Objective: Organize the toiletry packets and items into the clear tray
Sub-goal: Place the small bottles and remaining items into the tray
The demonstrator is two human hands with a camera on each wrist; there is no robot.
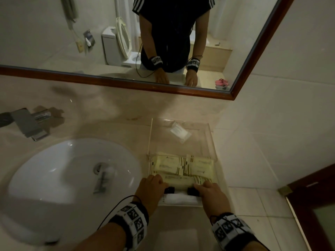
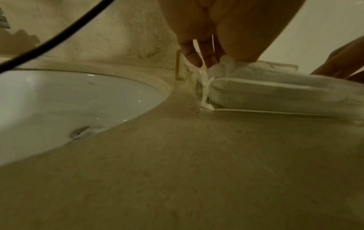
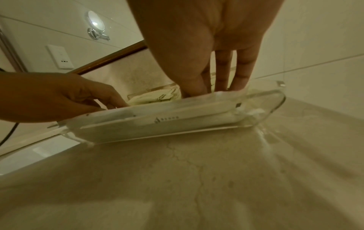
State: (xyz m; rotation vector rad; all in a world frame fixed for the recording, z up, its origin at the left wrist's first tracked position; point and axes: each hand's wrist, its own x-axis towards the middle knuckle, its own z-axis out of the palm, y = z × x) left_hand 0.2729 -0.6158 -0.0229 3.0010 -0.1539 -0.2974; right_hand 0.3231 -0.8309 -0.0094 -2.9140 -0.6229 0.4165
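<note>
The clear tray (image 1: 210, 142) stands on the counter right of the sink. Several yellow packets (image 1: 181, 165) lie in rows in its middle. A small white packet (image 1: 179, 132) lies at its far end. A long white packet (image 1: 181, 199) lies along the near wall, with two small black items (image 1: 169, 190) just behind it. My left hand (image 1: 159, 182) is at the near left corner. In the left wrist view its thumb and fingers (image 2: 206, 59) pinch the white packet's (image 2: 275, 93) crimped end. My right hand (image 1: 201, 187) reaches into the near right corner, its straight fingers (image 3: 242, 70) behind the white packet (image 3: 177, 121).
A white sink (image 1: 72, 178) with a chrome faucet (image 1: 29, 122) lies left of the tray. The wood-framed mirror (image 1: 163, 42) hangs behind, a tiled wall (image 1: 272, 142) stands close on the right, and a dark door frame (image 1: 311, 196) is at the lower right. Bare counter (image 3: 177, 186) lies in front of the tray.
</note>
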